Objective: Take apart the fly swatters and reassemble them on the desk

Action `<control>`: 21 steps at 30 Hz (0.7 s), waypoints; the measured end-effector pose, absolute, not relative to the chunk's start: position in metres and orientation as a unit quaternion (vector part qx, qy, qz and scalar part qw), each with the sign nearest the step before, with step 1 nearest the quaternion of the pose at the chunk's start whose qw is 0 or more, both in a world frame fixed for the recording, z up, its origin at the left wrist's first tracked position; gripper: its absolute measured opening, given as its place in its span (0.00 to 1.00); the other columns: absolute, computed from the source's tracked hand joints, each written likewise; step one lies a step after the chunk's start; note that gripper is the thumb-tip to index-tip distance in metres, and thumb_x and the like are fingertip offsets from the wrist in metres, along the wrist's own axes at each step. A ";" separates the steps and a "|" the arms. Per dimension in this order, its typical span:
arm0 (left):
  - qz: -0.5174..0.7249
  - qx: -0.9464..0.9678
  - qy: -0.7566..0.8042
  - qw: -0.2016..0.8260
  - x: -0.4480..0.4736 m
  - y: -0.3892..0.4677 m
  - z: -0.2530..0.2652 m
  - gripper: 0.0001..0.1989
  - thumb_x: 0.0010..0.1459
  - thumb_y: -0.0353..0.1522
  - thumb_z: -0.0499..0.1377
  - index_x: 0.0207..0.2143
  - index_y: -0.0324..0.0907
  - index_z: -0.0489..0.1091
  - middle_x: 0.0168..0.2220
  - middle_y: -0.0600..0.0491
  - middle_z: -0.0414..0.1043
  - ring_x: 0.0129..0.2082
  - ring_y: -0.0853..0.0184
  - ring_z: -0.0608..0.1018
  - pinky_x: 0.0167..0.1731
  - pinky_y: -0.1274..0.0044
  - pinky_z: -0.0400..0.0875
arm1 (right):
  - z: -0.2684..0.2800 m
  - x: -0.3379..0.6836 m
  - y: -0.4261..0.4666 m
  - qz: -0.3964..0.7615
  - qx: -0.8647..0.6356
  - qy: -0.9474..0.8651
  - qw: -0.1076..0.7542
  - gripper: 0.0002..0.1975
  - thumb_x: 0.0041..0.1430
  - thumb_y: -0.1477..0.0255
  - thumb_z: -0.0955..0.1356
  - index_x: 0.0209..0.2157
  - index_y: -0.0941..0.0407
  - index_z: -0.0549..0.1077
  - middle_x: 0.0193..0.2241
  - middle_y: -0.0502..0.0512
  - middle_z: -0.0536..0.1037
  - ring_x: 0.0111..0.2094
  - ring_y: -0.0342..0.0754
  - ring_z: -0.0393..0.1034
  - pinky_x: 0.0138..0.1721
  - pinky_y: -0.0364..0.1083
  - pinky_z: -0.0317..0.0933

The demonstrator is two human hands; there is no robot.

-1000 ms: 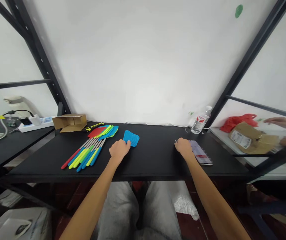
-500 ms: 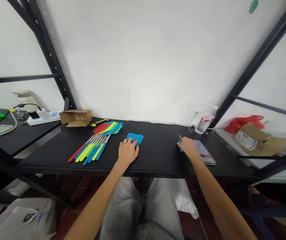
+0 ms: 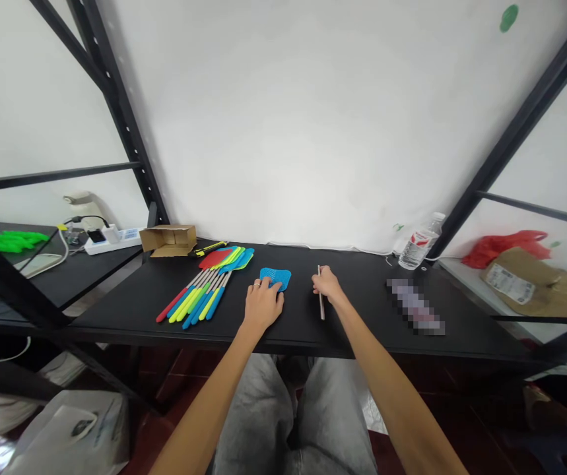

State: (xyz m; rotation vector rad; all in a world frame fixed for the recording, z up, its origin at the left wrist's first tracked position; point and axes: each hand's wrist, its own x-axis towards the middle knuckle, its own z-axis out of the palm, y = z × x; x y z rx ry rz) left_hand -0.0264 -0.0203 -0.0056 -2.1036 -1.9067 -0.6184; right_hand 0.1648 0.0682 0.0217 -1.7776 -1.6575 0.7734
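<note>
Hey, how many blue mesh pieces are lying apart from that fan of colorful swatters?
1: the blue mesh piece partly under the fingers of your left hand, right of the fan of swatters. Another could be hidden beneath it.

L hand [image 3: 263, 305] is resting w/ fingers on near part of blue mesh pc [image 3: 280, 275], blk table [image 3: 283, 323]. R hand [image 3: 327, 285] is gripping thin metal rod [image 3: 321, 309], lower end pointing twd person. Multicol. swatters [image 3: 202, 290] are lying bunched to L, handles twd person; cardboard box [image 3: 168, 241] is sitting behind. Water btl [image 3: 418, 245] is standing far R nr wall [image 3: 313, 132]
</note>
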 end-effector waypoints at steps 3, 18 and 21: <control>-0.211 -0.717 -0.655 0.111 -0.027 -0.022 -0.005 0.19 0.65 0.37 0.50 0.54 0.48 0.73 0.50 0.45 0.70 0.49 0.55 0.68 0.46 0.66 0.63 | 0.020 0.143 0.066 0.213 -0.676 -0.650 0.273 0.26 0.59 0.79 0.64 0.60 0.63 0.62 0.51 0.70 0.72 0.47 0.56 0.74 0.46 0.48 0.66; -0.221 -0.713 -0.660 0.089 -0.026 -0.024 -0.004 0.19 0.65 0.37 0.51 0.54 0.48 0.73 0.51 0.45 0.69 0.51 0.55 0.68 0.49 0.66 0.63 | 0.004 0.174 0.049 -0.007 -0.622 -0.731 0.281 0.14 0.64 0.65 0.65 0.47 0.52 0.77 0.48 0.61 0.73 0.51 0.57 0.64 0.48 0.50 0.61; -0.224 -0.708 -0.663 0.089 -0.025 -0.023 -0.005 0.19 0.65 0.37 0.51 0.54 0.47 0.73 0.51 0.45 0.69 0.51 0.55 0.68 0.49 0.66 0.63 | -0.002 0.191 0.048 0.027 -0.621 -0.734 0.276 0.15 0.66 0.62 0.63 0.45 0.52 0.78 0.48 0.59 0.73 0.48 0.55 0.65 0.47 0.49 0.61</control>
